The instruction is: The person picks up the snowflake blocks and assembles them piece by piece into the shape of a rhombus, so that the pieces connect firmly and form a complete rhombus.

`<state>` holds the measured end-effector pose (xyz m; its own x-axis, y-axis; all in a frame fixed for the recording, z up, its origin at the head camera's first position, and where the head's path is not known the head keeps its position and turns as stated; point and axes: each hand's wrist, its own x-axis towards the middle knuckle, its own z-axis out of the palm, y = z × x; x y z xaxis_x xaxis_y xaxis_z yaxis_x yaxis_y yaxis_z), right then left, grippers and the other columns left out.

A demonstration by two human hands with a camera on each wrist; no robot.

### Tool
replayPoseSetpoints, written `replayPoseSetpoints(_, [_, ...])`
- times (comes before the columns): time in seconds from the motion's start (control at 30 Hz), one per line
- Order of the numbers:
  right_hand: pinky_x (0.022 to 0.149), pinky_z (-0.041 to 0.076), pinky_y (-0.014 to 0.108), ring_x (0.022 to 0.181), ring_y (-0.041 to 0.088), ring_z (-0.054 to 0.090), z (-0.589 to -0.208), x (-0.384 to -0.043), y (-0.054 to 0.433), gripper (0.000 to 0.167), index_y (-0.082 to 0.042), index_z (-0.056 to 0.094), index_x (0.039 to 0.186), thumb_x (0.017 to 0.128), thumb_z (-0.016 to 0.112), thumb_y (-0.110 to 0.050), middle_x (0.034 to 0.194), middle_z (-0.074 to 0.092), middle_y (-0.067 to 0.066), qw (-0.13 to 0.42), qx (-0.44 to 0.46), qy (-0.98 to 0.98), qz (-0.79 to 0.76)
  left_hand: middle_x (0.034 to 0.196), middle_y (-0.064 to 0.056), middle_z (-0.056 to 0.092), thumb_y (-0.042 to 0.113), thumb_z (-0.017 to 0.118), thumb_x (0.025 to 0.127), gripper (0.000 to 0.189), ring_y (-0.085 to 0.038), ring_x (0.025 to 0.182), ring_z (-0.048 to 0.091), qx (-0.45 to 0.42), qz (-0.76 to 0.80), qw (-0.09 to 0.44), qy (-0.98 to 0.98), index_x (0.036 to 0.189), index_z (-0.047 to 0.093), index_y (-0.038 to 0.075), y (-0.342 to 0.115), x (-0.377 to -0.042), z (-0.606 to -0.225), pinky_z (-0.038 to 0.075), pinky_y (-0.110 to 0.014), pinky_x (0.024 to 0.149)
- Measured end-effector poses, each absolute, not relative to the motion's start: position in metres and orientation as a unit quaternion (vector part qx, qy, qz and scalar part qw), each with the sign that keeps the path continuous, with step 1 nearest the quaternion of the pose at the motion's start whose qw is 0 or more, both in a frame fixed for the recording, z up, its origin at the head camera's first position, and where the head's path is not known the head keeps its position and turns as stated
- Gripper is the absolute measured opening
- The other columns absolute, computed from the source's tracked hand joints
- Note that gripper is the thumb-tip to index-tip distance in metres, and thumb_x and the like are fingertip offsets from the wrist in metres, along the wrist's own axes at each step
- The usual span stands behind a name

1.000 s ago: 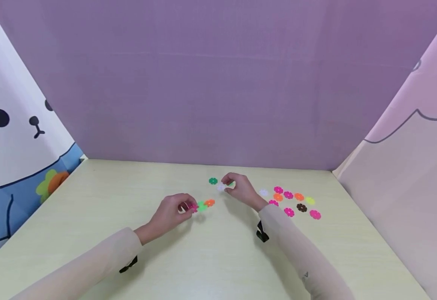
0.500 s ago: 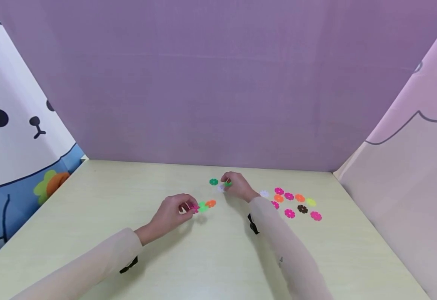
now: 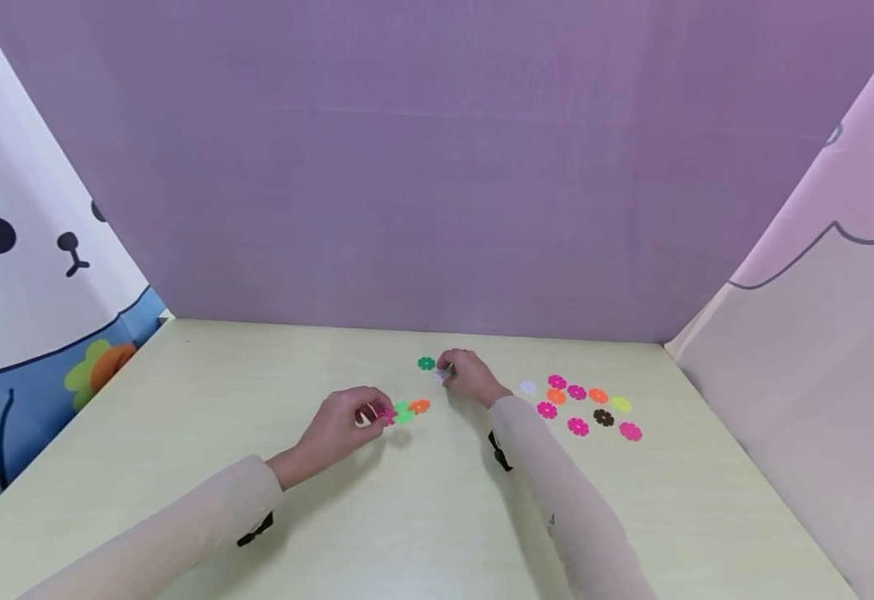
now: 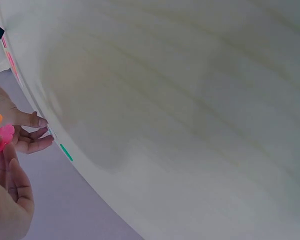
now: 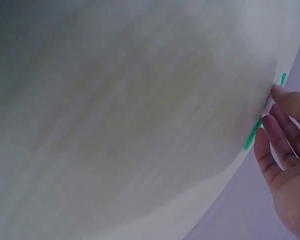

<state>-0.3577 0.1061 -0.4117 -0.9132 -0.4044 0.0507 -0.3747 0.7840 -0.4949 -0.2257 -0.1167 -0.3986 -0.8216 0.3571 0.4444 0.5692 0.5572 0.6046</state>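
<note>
My left hand (image 3: 342, 425) pinches a pink snowflake building disc (image 4: 6, 137) between thumb and fingertips, above the table. Joined to that disc are a light green disc (image 3: 404, 412) and an orange disc (image 3: 420, 406), in a short chain. Farther back, my right hand (image 3: 472, 377) is down at the tabletop, thumb and fingers bent around a white disc (image 3: 441, 377), which they partly cover. Just beyond its fingertips lies a dark green disc (image 3: 426, 363). Another green disc (image 5: 283, 78) shows by the thumb in the right wrist view; in the head view the hand hides it.
To the right lie several loose discs: a white one (image 3: 528, 387), pink ones (image 3: 577, 427), an orange one (image 3: 597, 396), a yellow one (image 3: 621, 404) and a brown one (image 3: 603, 417). A purple backdrop (image 3: 422, 183) rises behind the pale table (image 3: 399, 533); printed cloths flank it.
My right hand has shifted slightly left and lowered onto the white disc, its fingers drawing closer together. The right forearm has swung left. My left hand keeps still with its chain.
</note>
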Motion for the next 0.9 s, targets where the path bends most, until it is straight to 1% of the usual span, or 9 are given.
replayPoseSetpoints(0.1, [0.081,0.048,0.03,0.089,0.018,0.056,-0.41,-0.355,0.106,0.027,-0.004,0.063,0.101,0.076,0.068,0.003,0.098,0.06,0.006,0.009,-0.217,0.947,-0.237,0.081,0.007,0.065,0.005,0.068,0.077,0.015,-0.003,0.069,0.059,-0.264,-0.386,0.136,-0.873,0.087,0.065,0.015,-0.117,-0.226,-0.398,0.049,-0.019,0.06])
replayPoseSetpoints(0.2, [0.08,0.048,0.03,0.087,0.017,0.054,-0.409,-0.352,0.107,0.026,-0.005,0.063,0.1,0.075,0.069,0.002,0.096,0.057,0.006,-0.008,-0.229,0.948,-0.221,0.082,0.007,0.065,0.005,0.068,0.077,0.016,-0.003,0.069,0.059,-0.264,-0.385,0.134,-0.874,0.088,0.065,0.015,-0.117,-0.226,-0.398,0.049,-0.019,0.06])
replayPoseSetpoints(0.33, [0.077,0.047,0.03,0.082,0.017,0.052,-0.408,-0.351,0.112,0.02,-0.005,0.065,0.093,0.077,0.064,0.007,0.089,0.056,0.007,-0.023,-0.237,0.944,-0.227,0.082,0.007,0.065,0.005,0.069,0.076,0.016,-0.003,0.069,0.059,-0.268,-0.384,0.132,-0.874,0.088,0.065,0.015,-0.117,-0.226,-0.398,0.049,-0.019,0.06])
replayPoseSetpoints(0.5, [0.074,0.048,0.03,0.08,0.017,0.056,-0.405,-0.348,0.12,0.021,-0.005,0.066,0.088,0.08,0.056,0.011,0.086,0.062,0.007,-0.027,-0.234,0.931,-0.278,0.082,0.007,0.065,0.005,0.069,0.076,0.016,-0.003,0.069,0.059,-0.269,-0.383,0.131,-0.874,0.088,0.064,0.016,-0.118,-0.225,-0.399,0.049,-0.019,0.06])
replayPoseSetpoints(0.67, [0.075,0.05,0.028,0.081,0.017,0.058,-0.401,-0.346,0.129,0.018,-0.003,0.066,0.092,0.081,0.057,0.008,0.088,0.065,0.009,-0.025,-0.227,0.912,-0.339,0.082,0.009,0.064,0.005,0.07,0.076,0.017,-0.003,0.069,0.058,-0.266,-0.381,0.131,-0.876,0.088,0.064,0.016,-0.118,-0.227,-0.399,0.049,-0.019,0.06])
replayPoseSetpoints(0.8, [0.075,0.05,0.028,0.081,0.018,0.058,-0.393,-0.336,0.135,0.018,-0.001,0.065,0.096,0.082,0.058,0.006,0.091,0.065,0.011,-0.018,-0.219,0.896,-0.385,0.082,0.009,0.064,0.005,0.07,0.076,0.017,-0.003,0.069,0.058,-0.264,-0.384,0.13,-0.875,0.088,0.065,0.017,-0.118,-0.227,-0.398,0.049,-0.019,0.06])
replayPoseSetpoints(0.9, [0.07,0.05,0.027,0.08,0.02,0.058,-0.389,-0.328,0.139,0.017,0.0,0.065,0.097,0.082,0.059,0.004,0.092,0.065,0.013,-0.007,-0.216,0.882,-0.419,0.082,0.008,0.064,0.005,0.07,0.076,0.017,-0.003,0.069,0.058,-0.263,-0.383,0.131,-0.876,0.088,0.065,0.016,-0.117,-0.227,-0.397,0.049,-0.019,0.06])
